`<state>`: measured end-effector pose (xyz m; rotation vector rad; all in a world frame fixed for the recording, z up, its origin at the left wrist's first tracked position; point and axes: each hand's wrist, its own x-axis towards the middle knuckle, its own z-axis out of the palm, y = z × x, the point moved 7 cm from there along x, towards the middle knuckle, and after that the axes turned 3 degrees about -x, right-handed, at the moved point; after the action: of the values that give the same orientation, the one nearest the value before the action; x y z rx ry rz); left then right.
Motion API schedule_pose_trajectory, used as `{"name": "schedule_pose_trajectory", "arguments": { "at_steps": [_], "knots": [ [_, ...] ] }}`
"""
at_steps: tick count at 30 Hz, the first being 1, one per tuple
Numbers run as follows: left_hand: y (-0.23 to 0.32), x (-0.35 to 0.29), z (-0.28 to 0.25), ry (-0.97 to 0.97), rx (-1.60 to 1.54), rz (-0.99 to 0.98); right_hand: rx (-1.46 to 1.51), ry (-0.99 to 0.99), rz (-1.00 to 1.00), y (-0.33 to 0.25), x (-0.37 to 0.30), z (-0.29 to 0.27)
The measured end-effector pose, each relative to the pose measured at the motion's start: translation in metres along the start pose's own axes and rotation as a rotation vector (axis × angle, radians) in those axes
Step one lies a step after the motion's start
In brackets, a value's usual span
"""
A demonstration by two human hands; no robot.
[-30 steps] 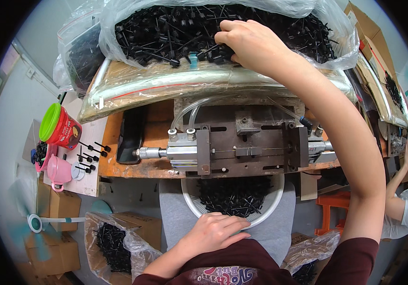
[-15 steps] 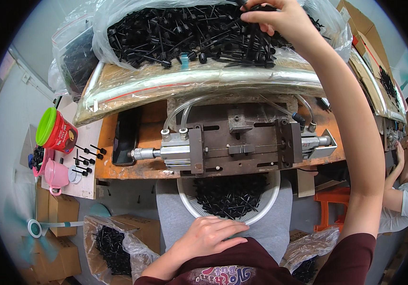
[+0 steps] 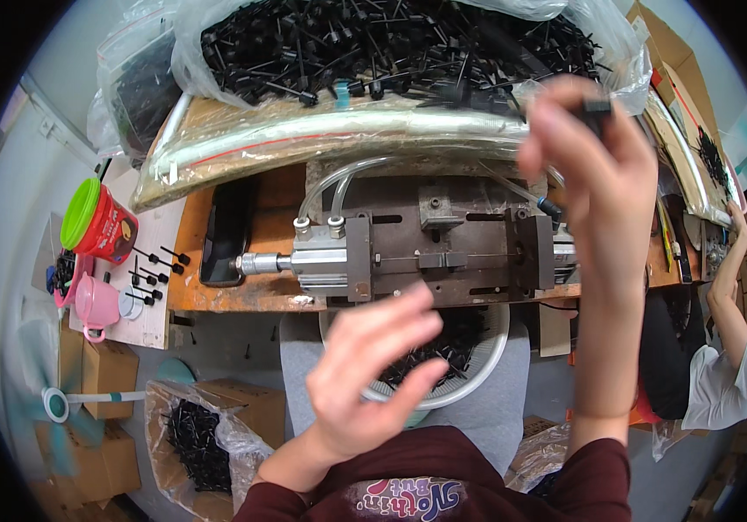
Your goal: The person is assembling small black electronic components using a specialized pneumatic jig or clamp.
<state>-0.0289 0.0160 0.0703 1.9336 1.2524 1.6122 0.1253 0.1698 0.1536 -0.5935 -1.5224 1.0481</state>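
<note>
My right hand (image 3: pixel 599 165), smeared by motion, is raised at the right between the heap and the metal fixture. Its fingers are closed on a black plastic piece (image 3: pixel 598 110), whose dark end shows above the fingers. Lower down, my left hand (image 3: pixel 365 374) hovers over the near left part of a white basket (image 3: pixel 499 370); its fingers are apart and nothing is in them. Black stemmed pieces (image 3: pixel 443 357) fill the basket on my lap. Ahead lies a heap of similar black pieces (image 3: pixel 304 52) in clear plastic. The fixture (image 3: pixel 469 274) has a small block at its middle.
A metal cylinder (image 3: pixel 321 265) with clear hoses sits at the fixture's left. Left of it are a dark tray (image 3: pixel 225 244), a red tub (image 3: pixel 112 230), a pink cup (image 3: pixel 99 300) and several loose black pieces. At the far right, another person (image 3: pixel 730 374) reaches toward a bench.
My right hand has come back from the heap, down and to the right, with a black piece. The left hand has lifted off my lap toward the fixture, its fingers spreading.
</note>
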Motion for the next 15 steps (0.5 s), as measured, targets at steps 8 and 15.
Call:
{"name": "schedule_pose_trajectory", "arguments": {
  "at_steps": [8,15],
  "knots": [
    [-0.021,0.001,0.021,-0.203,-0.674,-0.415,0.714,-0.107,0.582,0.072,-0.126,0.008],
    [-0.013,-0.001,0.014,-0.143,-0.381,-0.266,0.458,0.18,0.464,0.061,-0.135,-0.032]
  ]
}}
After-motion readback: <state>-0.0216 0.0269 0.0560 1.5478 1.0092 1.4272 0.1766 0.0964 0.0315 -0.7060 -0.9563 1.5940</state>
